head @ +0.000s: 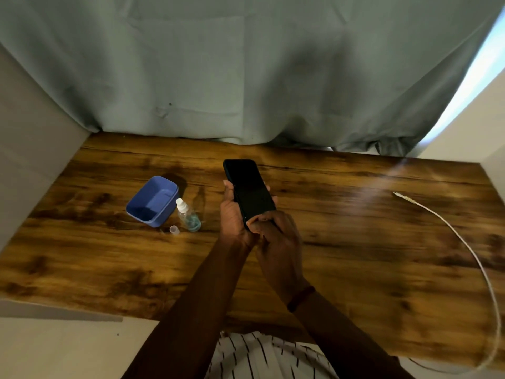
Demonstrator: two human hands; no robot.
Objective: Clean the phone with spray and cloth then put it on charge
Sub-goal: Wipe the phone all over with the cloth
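Note:
A black phone [247,188] with a dark screen is held above the middle of the wooden table [355,255]. My left hand [232,214] grips its left edge from below. My right hand [276,236] holds its near end, fingertips on the lower edge. A small clear spray bottle [187,216] with a white nozzle and bluish liquid stands to the left, its clear cap [174,230] lying beside it. A white charging cable [464,247] curves along the right side, its plug end [400,196] resting on the table. No cloth is visible.
A blue plastic tub [153,201] lies tilted just left of the bottle. A grey-green curtain [246,72] hangs along the table's far edge. A pale wall [32,149] borders the left side.

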